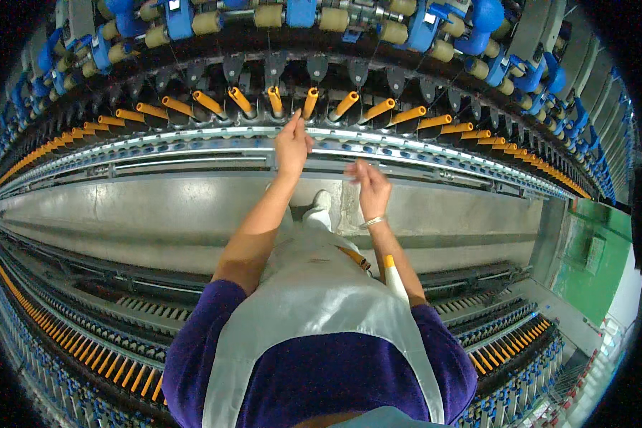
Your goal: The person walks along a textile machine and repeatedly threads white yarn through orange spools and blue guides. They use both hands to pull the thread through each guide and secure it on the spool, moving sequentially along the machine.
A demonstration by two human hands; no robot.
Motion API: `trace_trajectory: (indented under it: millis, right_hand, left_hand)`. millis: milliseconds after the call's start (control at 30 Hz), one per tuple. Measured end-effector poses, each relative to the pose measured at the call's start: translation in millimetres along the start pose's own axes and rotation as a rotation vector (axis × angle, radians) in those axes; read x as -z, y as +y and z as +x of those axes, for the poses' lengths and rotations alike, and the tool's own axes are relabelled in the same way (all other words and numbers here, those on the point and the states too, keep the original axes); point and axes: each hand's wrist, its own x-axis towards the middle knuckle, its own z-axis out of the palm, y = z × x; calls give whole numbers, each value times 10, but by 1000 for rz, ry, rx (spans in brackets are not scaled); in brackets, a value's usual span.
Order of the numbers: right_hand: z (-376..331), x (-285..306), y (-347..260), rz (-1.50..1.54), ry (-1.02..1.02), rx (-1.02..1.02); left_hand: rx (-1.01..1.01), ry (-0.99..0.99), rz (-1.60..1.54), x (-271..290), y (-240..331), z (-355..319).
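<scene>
My left hand [292, 148] reaches up to the long machine in front of me. Its fingers are pinched together at the lower part of an orange bobbin tube [310, 104] in the row of spindles; anything between the fingertips is too small to make out. Lower and to the right, apart from the machine, my right hand [372, 189] is held with curled fingers, the tips slightly blurred. Whatever it may hold cannot be made out. Beside my right forearm a white yarn bobbin with an orange top [394, 279] stands against my grey apron [303, 285].
Pale rollers [269, 16] and blue clamp arms [180, 19] line the machine above the bobbins. A metal rail [221, 146] runs along its front. Behind me stands a second machine with orange tubes [125, 371]. A green cabinet [590, 260] is at the right end of the aisle floor [192, 207].
</scene>
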Motion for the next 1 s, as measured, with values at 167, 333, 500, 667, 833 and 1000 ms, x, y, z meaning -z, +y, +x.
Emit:
trace_trajectory:
  millis: [167,333,500,667,833,1000]
  right_hand:
    - [170,55,-303,-79,10,457]
    - [-343,135,-214,-211,8,384]
    - [86,-292,-579,-508,-187,856]
    - [1035,-172,-1594,-533,-65,1126]
    - [434,-197,-868,439,281,-228]
    - [359,-857,33,726,-690,-746]
  left_hand:
    - [-90,-18,221,31,-665,41]
    - [104,-136,269,-142,-739,108]
    - [-27,-294,272,117,-701,40]
    - [35,-440,299,53,-414,-232]
    - [234,-553,-24,109,354,-213]
    - [259,-886,-306,941,820,-116]
